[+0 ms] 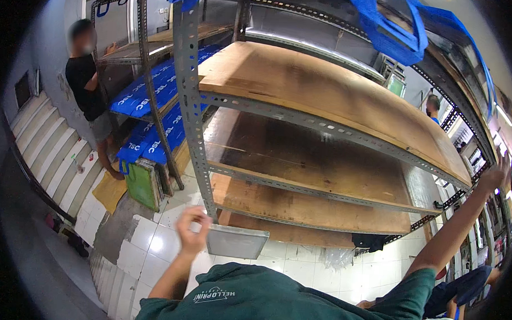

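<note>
My left hand is raised beside the near corner post of a metal shelving rack. Its fingers curl loosely, with a gap between thumb and fingertips, and I see nothing in them. Just past it, a grey framed panel stands low by the rack's foot. My right arm stretches far out to the right, and my right hand is lifted near the rack's far right end. Its fingers look extended; the picture's dark rim and blur obscure some detail there. Bare wooden shelves span the space between my hands.
Blue bags hang from the rack's top. At left, a person stands by another rack with blue printed sheets. Green framed screens lean below, near white steps. Another person is beyond the rack; someone seated is at lower right.
</note>
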